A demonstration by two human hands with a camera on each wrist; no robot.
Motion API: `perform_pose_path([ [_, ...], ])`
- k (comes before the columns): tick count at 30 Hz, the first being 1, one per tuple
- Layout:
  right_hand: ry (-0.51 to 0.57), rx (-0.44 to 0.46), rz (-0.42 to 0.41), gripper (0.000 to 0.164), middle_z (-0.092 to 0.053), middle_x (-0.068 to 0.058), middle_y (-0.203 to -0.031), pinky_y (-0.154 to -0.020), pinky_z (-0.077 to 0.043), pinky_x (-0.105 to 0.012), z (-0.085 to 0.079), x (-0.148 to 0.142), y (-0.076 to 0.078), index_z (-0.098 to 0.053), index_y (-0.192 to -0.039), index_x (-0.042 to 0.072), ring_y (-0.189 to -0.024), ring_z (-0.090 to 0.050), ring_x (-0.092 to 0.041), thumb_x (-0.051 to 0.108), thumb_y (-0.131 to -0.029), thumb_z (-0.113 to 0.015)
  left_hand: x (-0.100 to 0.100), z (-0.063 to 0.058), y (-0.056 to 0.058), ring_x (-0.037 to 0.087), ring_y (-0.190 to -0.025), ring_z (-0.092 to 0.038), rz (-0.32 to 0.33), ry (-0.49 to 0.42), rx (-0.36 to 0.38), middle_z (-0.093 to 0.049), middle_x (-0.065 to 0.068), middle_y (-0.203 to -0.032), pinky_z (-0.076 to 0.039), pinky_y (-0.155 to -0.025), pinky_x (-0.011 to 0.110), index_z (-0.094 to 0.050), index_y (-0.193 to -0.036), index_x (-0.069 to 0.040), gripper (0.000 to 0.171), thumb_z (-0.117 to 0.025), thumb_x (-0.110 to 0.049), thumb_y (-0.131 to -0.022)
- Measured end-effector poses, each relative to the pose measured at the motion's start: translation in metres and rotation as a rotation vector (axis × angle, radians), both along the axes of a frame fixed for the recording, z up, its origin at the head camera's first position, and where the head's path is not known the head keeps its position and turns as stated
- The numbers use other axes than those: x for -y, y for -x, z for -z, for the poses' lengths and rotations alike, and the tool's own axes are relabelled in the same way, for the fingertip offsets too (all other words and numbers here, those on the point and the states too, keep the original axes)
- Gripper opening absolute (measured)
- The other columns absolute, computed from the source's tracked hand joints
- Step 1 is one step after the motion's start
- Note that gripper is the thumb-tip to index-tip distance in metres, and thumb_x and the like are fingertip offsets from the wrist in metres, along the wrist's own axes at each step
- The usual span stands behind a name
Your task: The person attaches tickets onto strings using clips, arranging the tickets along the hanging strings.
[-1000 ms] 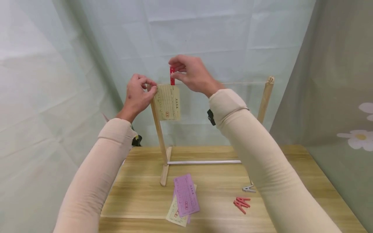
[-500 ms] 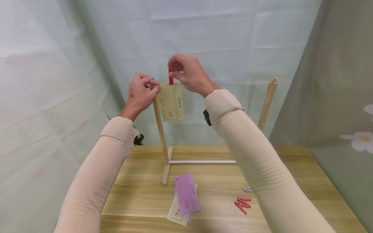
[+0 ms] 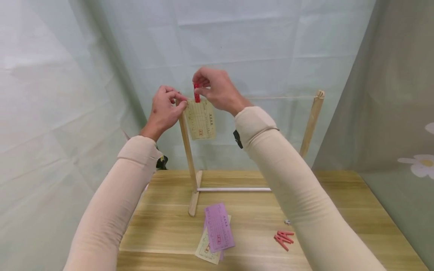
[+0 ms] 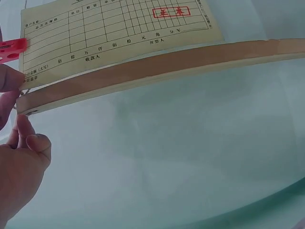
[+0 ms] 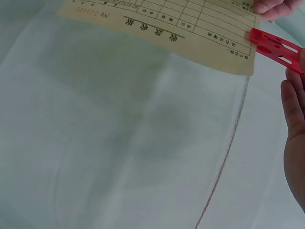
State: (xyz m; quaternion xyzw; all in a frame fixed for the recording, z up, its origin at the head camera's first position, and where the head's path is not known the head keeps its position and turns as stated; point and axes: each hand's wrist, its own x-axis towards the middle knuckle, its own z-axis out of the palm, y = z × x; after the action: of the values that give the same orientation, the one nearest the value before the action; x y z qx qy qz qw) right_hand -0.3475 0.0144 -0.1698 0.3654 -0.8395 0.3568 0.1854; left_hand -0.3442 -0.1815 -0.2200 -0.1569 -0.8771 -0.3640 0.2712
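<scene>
A frame (image 3: pixel 188 158) stands on a worktop (image 3: pixel 251 210), string (image 3: pixel 281 98) across its top. A slip (image 3: pixel 203 122) hangs near the string's left end, left hand (image 3: pixel 166 107) at its corner, peg (image 3: pixel 197 94) and right hand (image 3: pixel 218 88) at its top edge. In front lie overlapping papers (image 3: pixel 219 227); to their right, loose pegs (image 3: pixel 281 239).

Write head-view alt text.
Right hand pinches a red clothespin at the top edge of a yellow slip, by a string between wooden posts; the left hand pinches the slip's corner. Below, more slips and two red clothespins lie on a table.
</scene>
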Motion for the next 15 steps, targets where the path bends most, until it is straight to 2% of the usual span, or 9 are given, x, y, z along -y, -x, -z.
perform_pose_path([
  [15, -0.022, -0.008, 0.008, 0.021, -0.065, -0.005, -0.109, -0.094, -0.048, -0.021, 0.0072, 0.0007, 0.0007, -0.063, -0.114, 0.003, -0.104, -0.063, -0.014, 0.008, -0.094, -0.069, -0.0009, 0.0004, 0.0027, 0.029, -0.103, -0.045, 0.036, 0.013, 0.007, -0.049, 0.014, -0.117, -0.04, -0.084, 0.038, -0.072, -0.101, 0.007, 0.022, -0.062, -0.012, -0.097],
])
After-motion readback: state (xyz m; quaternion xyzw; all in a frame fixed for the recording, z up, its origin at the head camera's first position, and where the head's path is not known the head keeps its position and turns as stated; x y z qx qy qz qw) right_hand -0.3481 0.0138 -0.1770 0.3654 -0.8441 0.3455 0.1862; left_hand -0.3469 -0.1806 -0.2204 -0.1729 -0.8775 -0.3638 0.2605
